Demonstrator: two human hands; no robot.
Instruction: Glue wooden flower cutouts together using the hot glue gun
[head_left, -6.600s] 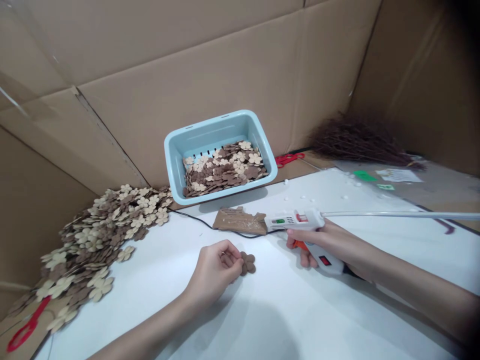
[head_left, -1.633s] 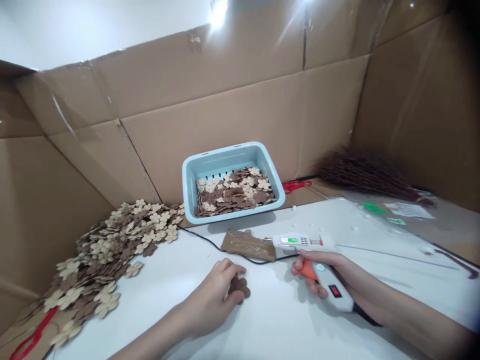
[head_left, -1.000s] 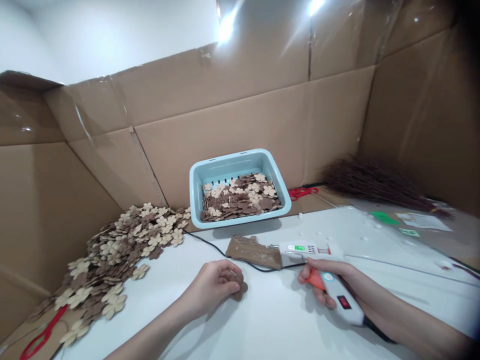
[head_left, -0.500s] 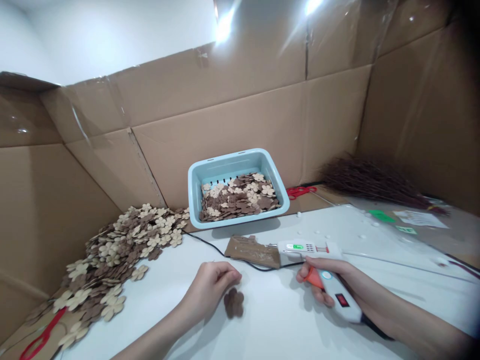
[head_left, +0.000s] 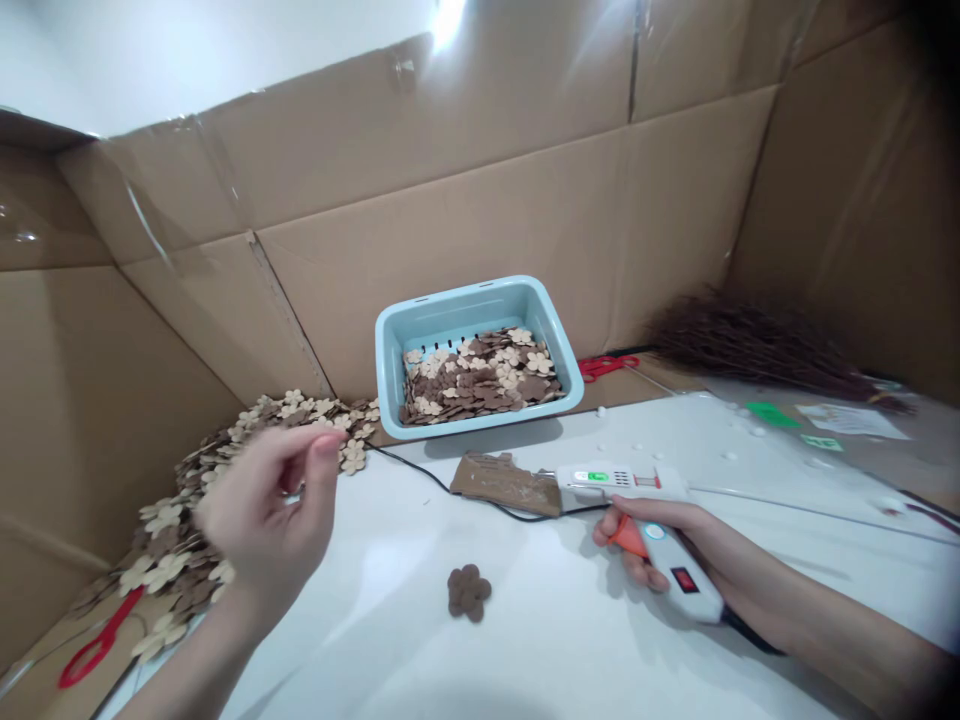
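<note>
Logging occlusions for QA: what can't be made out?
Head view:
Left hand: blurred; can't tell whether it holds anything.
Flower pile: partly hidden behind that hand.
Markings on glue gun, white paper: too small to read.
Twig bundle: stems blurred.
Left forearm: cut off by bottom edge.

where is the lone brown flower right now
In the head view, the brown flower lies on the white table at lower centre, between the left hand and the glue gun.
</note>
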